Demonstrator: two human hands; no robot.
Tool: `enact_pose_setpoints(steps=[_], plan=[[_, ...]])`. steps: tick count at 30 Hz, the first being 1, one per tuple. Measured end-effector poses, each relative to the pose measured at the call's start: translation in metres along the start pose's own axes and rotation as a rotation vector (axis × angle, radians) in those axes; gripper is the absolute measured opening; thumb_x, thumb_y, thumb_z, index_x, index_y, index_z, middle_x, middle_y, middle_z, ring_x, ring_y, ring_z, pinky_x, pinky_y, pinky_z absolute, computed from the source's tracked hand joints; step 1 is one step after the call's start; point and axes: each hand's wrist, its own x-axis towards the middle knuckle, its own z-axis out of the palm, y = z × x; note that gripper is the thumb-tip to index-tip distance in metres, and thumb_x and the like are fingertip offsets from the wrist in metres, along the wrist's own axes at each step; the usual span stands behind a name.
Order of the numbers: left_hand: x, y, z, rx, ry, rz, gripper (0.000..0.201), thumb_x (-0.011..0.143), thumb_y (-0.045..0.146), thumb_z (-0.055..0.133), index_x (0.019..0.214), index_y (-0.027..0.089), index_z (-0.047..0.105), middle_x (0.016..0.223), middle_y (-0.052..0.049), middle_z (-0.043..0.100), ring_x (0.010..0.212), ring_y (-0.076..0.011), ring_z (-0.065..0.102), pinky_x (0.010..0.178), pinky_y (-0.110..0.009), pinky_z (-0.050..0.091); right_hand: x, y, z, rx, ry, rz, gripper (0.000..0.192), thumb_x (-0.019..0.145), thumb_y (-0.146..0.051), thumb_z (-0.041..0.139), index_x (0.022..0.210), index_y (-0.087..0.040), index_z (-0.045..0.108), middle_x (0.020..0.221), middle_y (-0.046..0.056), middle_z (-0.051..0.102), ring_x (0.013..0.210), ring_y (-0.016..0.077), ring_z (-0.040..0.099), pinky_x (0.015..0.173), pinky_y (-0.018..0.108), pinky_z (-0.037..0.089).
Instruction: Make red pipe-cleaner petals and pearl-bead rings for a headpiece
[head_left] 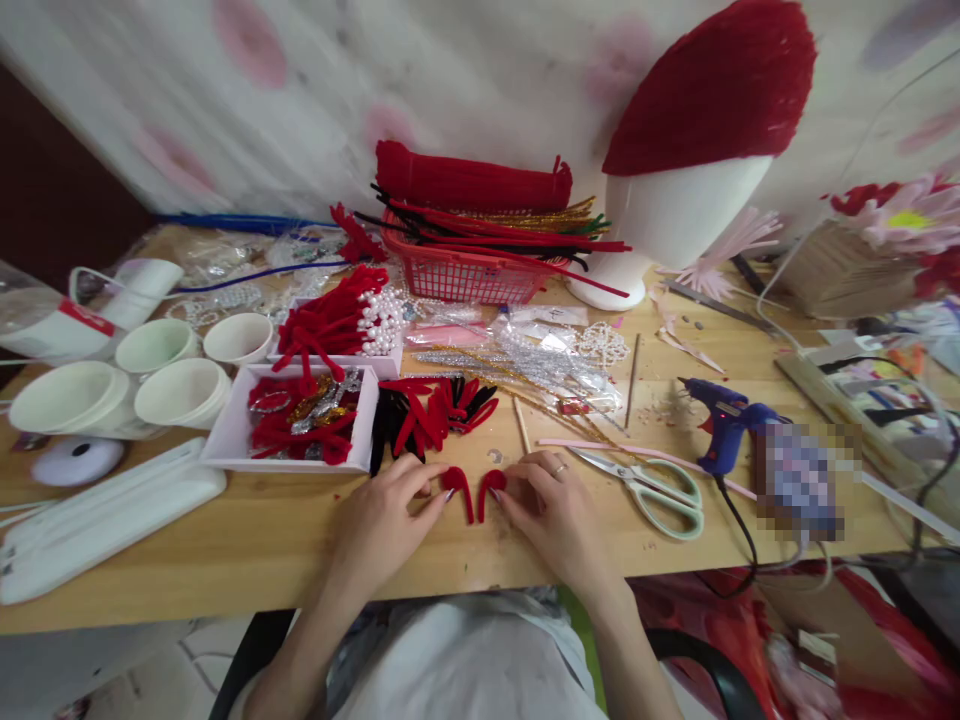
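Head view: left hand (390,520) and right hand (551,510) each pinch a bent red loop (459,488), (491,487), tips together for matching. Scissors (649,490) lie just right of the right hand.

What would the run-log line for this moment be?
left hand: pinching red curved piece | right hand: pinching second red piece | pieces side by side on wooden table | scissors right of hands

Both hands palm-down on the table (247,545), forearms angled inward. Left hand (382,520) — fingertips pinched at the table's near middle. Right hand (551,510) mirrors it just beside, fingers curled — ring on one finger.
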Motion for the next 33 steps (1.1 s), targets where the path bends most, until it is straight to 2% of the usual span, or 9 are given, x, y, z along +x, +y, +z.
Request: enact_pose_setpoints(steps=[6, 12, 17, 20, 24, 28, 30, 31, 33], plan=[[0.001, -0.003, -0.001, -0.008, -0.01, 0.026, 0.026, 0.089, 0.021, 0.06, 0.113, 0.023, 0.071, 0.085, -0.001, 0.067, 0.076, -0.0191, 0.068, 0.065, -0.028, 0.047, -0.002, -0.003, -0.001, -0.018, 0.002, 0.025, 0.012, 0.088, -0.015, 0.069, 0.1, -0.017, 0.067, 0.096, 0.01, 0.064, 0.087, 0.0271, 0.062, 0.074, 0.041, 0.052], [0.0, -0.005, 0.001, -0.051, 0.034, 0.052, 0.028, 0.087, 0.024, 0.064, 0.114, 0.02, 0.069, 0.081, 0.001, 0.063, 0.067, -0.0169, 0.064, 0.061, -0.027, 0.049, -0.011, -0.005, -0.02, -0.007, -0.012, 0.024, 0.026, 0.088, -0.019, 0.071, 0.113, -0.018, 0.064, 0.11, 0.012, 0.062, 0.101, 0.0289, 0.061, 0.086, 0.044, 0.051], [-0.004, -0.007, 0.0, -0.144, 0.169, 0.114, 0.023, 0.092, 0.023, 0.058, 0.112, 0.018, 0.069, 0.085, -0.002, 0.067, 0.065, -0.0146, 0.064, 0.055, -0.023, 0.048, -0.017, 0.001, -0.043, -0.01, 0.074, -0.072, 0.015, 0.095, -0.018, 0.063, 0.108, -0.023, 0.067, 0.113, 0.007, 0.068, 0.109, 0.0265, 0.059, 0.093, 0.041, 0.046], [-0.009, -0.006, -0.005, -0.242, 0.278, 0.127, 0.02, 0.096, 0.018, 0.05, 0.103, 0.019, 0.069, 0.078, 0.0, 0.072, 0.064, -0.0126, 0.067, 0.06, -0.021, 0.05, -0.018, 0.005, -0.048, 0.038, 0.244, -0.06, 0.015, 0.098, -0.017, 0.057, 0.094, -0.024, 0.069, 0.095, 0.003, 0.072, 0.094, 0.0223, 0.063, 0.085, 0.036, 0.047], [-0.014, -0.002, -0.013, -0.333, 0.391, 0.085, 0.024, 0.097, 0.019, 0.052, 0.075, 0.021, 0.062, 0.052, 0.008, 0.062, 0.045, -0.0086, 0.058, 0.053, -0.019, 0.045, -0.018, 0.005, -0.042, 0.145, 0.428, 0.057, 0.043, 0.105, -0.024, 0.043, 0.067, -0.023, 0.063, 0.062, 0.0, 0.066, 0.07, 0.019, 0.065, 0.068, 0.032, 0.046], [-0.017, 0.002, -0.019, -0.346, 0.428, 0.204, 0.039, 0.097, 0.019, 0.052, 0.057, 0.021, 0.052, 0.047, 0.007, 0.055, 0.043, -0.0089, 0.053, 0.051, -0.022, 0.041, -0.017, 0.007, -0.042, 0.207, 0.466, -0.019, 0.059, 0.104, -0.033, 0.047, 0.047, -0.023, 0.053, 0.046, 0.001, 0.059, 0.076, 0.0239, 0.068, 0.071, 0.035, 0.047], [-0.017, 0.002, -0.023, -0.349, 0.45, 0.288, 0.039, 0.098, 0.018, 0.048, 0.061, 0.021, 0.058, 0.053, 0.003, 0.06, 0.052, -0.0115, 0.059, 0.057, -0.024, 0.045, -0.016, 0.011, -0.045, 0.269, 0.424, -0.046, 0.07, 0.106, -0.047, 0.037, 0.042, -0.023, 0.052, 0.058, 0.006, 0.07, 0.099, 0.0302, 0.068, 0.087, 0.044, 0.047], [-0.016, 0.003, -0.026, -0.349, 0.471, 0.304, 0.037, 0.099, 0.017, 0.046, 0.067, 0.021, 0.063, 0.063, 0.001, 0.067, 0.062, -0.0136, 0.064, 0.065, -0.026, 0.049, -0.016, 0.013, -0.047, 0.301, 0.374, -0.043, 0.075, 0.105, -0.056, 0.028, 0.045, -0.024, 0.059, 0.075, 0.009, 0.076, 0.116, 0.0338, 0.062, 0.099, 0.05, 0.043], [-0.012, 0.006, -0.033, -0.343, 0.541, 0.272, 0.031, 0.101, 0.016, 0.043, 0.096, 0.022, 0.073, 0.098, -0.004, 0.077, 0.094, -0.0185, 0.07, 0.088, -0.033, 0.052, -0.016, 0.012, -0.047, 0.372, 0.251, -0.022, 0.087, 0.096, -0.072, 0.009, 0.075, -0.027, 0.08, 0.121, 0.009, 0.074, 0.144, 0.0371, 0.037, 0.119, 0.06, 0.018]])
